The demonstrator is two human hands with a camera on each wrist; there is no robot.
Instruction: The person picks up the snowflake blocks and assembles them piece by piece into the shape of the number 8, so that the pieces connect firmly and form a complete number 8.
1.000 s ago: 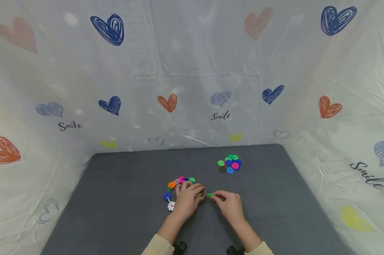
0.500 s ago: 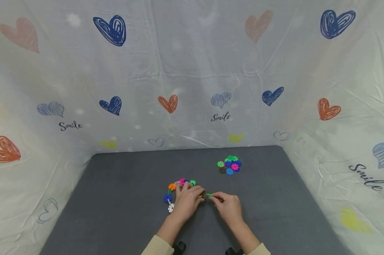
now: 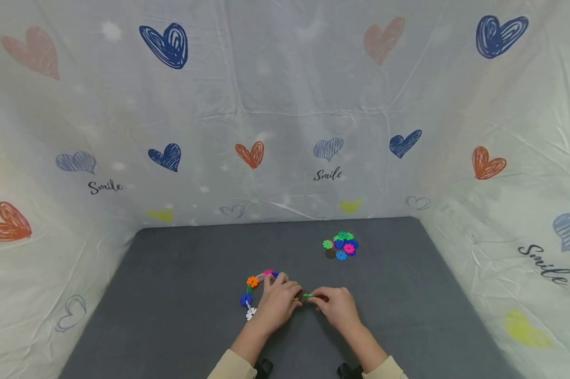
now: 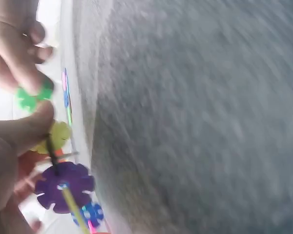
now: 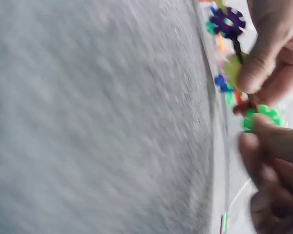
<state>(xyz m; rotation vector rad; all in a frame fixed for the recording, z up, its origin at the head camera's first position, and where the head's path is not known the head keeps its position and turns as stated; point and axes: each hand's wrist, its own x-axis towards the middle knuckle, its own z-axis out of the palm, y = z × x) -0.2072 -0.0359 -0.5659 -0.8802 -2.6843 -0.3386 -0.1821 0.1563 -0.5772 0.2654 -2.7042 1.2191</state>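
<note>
A curved chain of interlocking flower-shaped plastic discs lies on the dark table, with a white disc (image 3: 251, 313), a blue disc (image 3: 246, 299) and an orange disc (image 3: 252, 281) showing left of my left hand (image 3: 280, 302). That hand pinches a brown disc (image 3: 301, 297) at the chain's right end. From the right, my right hand (image 3: 339, 310) pinches a green disc (image 5: 268, 114) by its edge, right up against the brown one. A yellow disc (image 5: 232, 70) and a purple disc (image 4: 71, 187) follow the brown one along the chain. Fingers cover most of the brown disc.
Farther back on the grey table (image 3: 195, 263), a loose pile of green, blue, pink and brown discs (image 3: 340, 245) lies to the right of the chain. A white curtain (image 3: 285, 105) printed with hearts surrounds the table's back and sides.
Both hands and the chain have shifted slightly nearer to me. The chain's far green disc has gone behind my left hand. My fingers keep their pinch on the brown and green discs.
</note>
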